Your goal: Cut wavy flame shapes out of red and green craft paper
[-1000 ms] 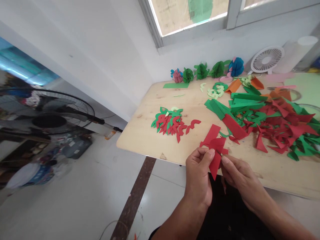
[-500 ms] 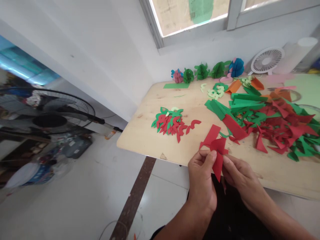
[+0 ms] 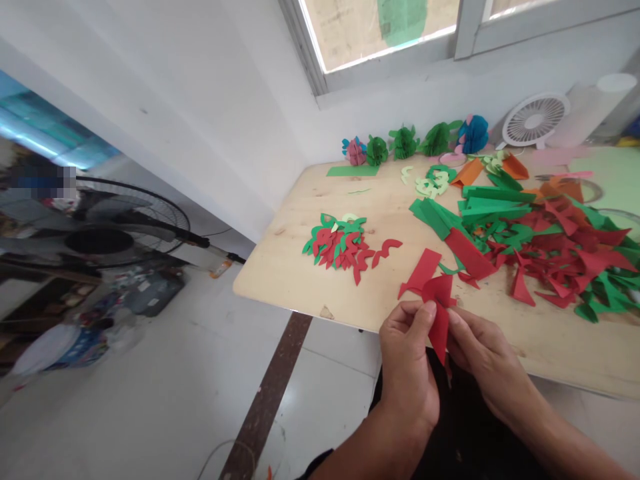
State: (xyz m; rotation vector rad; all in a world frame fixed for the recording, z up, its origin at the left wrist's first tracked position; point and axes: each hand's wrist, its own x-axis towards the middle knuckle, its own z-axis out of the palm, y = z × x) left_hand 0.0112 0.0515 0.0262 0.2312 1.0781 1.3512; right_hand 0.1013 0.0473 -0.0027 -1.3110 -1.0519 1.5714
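Over the table's front edge, a cut piece of red paper (image 3: 440,327) is pinched between both hands. My left hand (image 3: 407,347) grips its left side, thumb on top. On its right edge, the thumb and fingers of my right hand (image 3: 480,343) are closed. Just beyond lies a folded red strip (image 3: 423,270) on the wooden table (image 3: 280,280). Left of the hands sits a pile of red and green curved cut-outs (image 3: 340,243). To the right spreads a large heap of red and green paper scraps (image 3: 560,253).
Honeycomb paper figures (image 3: 405,141) stand in a row along the wall. A small white fan (image 3: 535,121) is at the back right. Pale green cut-outs (image 3: 433,183) lie towards the back. A large floor fan (image 3: 110,227) stands left of the table.
Both hands and the red paper have shifted very slightly to the right. The grip looks the same. At far left, a person has come into view behind the floor fan.
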